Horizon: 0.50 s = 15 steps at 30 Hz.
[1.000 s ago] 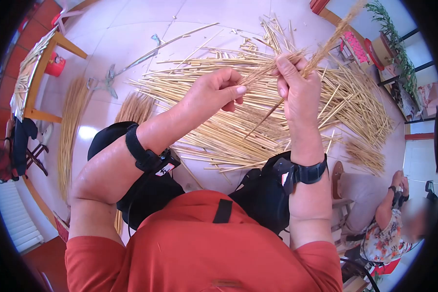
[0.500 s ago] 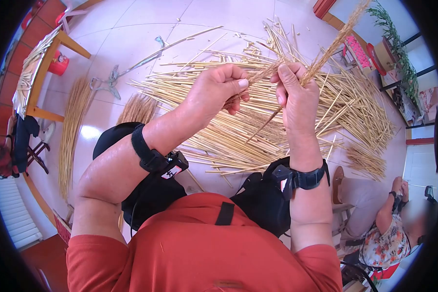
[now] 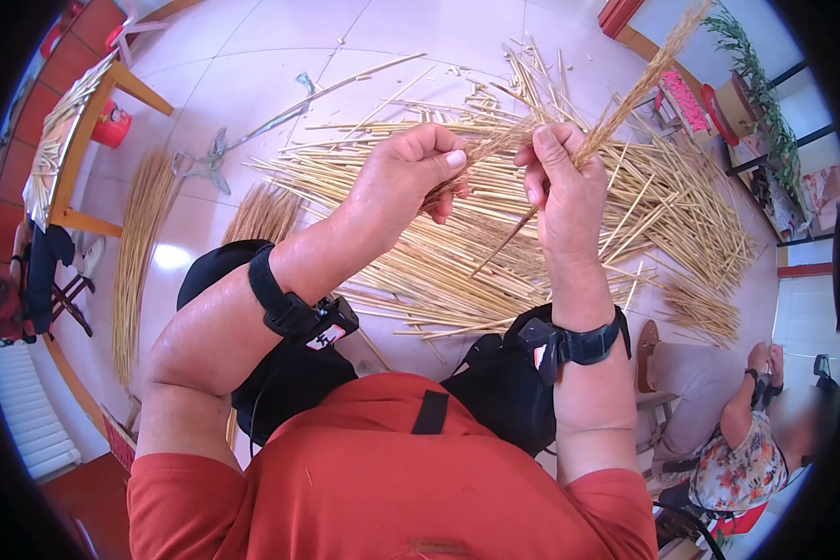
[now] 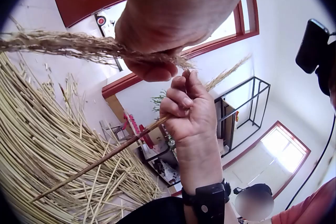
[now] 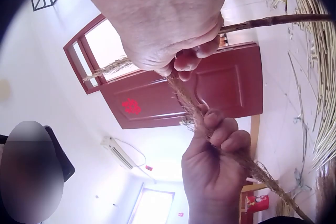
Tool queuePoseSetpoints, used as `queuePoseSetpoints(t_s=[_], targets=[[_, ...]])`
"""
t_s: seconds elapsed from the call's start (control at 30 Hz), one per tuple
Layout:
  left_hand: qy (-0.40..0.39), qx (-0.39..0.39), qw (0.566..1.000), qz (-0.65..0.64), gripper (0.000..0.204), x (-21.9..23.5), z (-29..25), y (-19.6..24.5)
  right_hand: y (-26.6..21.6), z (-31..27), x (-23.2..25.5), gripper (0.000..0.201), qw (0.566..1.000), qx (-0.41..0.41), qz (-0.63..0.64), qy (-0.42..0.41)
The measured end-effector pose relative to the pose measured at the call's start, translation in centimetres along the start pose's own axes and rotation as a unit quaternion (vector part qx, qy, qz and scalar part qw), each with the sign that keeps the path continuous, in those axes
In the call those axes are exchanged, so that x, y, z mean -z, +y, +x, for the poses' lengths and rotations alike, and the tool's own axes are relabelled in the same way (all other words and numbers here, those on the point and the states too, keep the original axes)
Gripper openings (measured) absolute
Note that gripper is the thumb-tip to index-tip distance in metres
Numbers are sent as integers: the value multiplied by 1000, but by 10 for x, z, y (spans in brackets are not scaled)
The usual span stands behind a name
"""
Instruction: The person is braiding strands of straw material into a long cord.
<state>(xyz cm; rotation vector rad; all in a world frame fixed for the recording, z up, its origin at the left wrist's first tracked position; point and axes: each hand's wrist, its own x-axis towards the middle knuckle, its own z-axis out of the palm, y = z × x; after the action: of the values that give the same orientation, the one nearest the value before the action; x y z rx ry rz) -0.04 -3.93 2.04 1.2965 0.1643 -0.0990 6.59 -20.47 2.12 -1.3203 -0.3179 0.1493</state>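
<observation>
Above the pile of straw-coloured stalks point(image 3: 439, 252), the left hand point(image 3: 401, 182) pinches a brown feathery plume point(image 3: 499, 142) that runs across to the other hand. The right hand point(image 3: 569, 191) grips that plume's end together with a second stalk, whose dark stem point(image 3: 504, 245) points down-left and whose fluffy head point(image 3: 639, 84) rises to the upper right. In the left wrist view the dark stem point(image 4: 100, 160) comes out of the curled fingers of the right hand point(image 4: 194, 108). The right wrist view has the left hand point(image 5: 218, 166) curled round the plume point(image 5: 268, 178).
Long brown bundles point(image 3: 140, 261) lie on the floor at left, near a wooden-legged table point(image 3: 91, 112) holding cut pieces and a red bucket point(image 3: 112, 126). A green twisted strip point(image 3: 217, 159) lies beyond. Another person point(image 3: 737, 448) sits at lower right.
Since a second ago the left hand has shifted slightly along the plume, with more of it now bunched beneath its fingers. The right hand keeps its grip, a little lower in view.
</observation>
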Motion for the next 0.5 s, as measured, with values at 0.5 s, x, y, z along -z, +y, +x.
queuePoseSetpoints(t_s=[0.5], targets=[[-29,16,999,-36,12,5,0,-1,-3,-3,-2,19,999,-16,-4,-36]])
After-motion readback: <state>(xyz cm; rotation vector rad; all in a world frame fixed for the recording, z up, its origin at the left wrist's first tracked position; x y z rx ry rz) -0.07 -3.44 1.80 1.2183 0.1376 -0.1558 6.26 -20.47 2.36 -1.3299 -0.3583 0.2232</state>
